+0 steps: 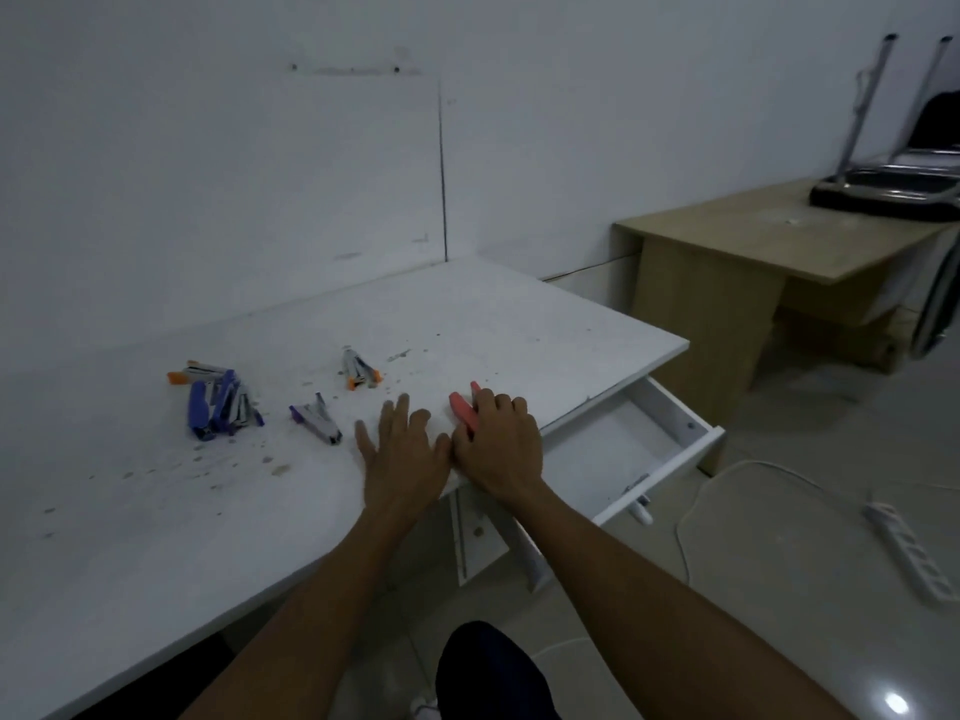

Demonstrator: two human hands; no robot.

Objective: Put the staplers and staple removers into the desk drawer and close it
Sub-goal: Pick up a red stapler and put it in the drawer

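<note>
On the white desk (156,537), my right hand (498,449) lies over a pink stapler (462,410) near the desk's right edge, fingers curled around it. My left hand (402,452) rests flat on the desk beside it, fingers spread, holding nothing. A purple-tipped staple remover (318,418) lies just left of my left hand. An orange-tipped one (359,371) sits farther back. A pile of purple staplers (221,405) with an orange-tipped piece (195,374) is at the left. The white drawer (670,459) stands pulled out to the right, below the desk edge.
A wooden table (753,236) with an upturned chair (888,184) stands at the back right. A power strip (906,550) and white cable (727,467) lie on the floor to the right. The wall runs close behind the desk.
</note>
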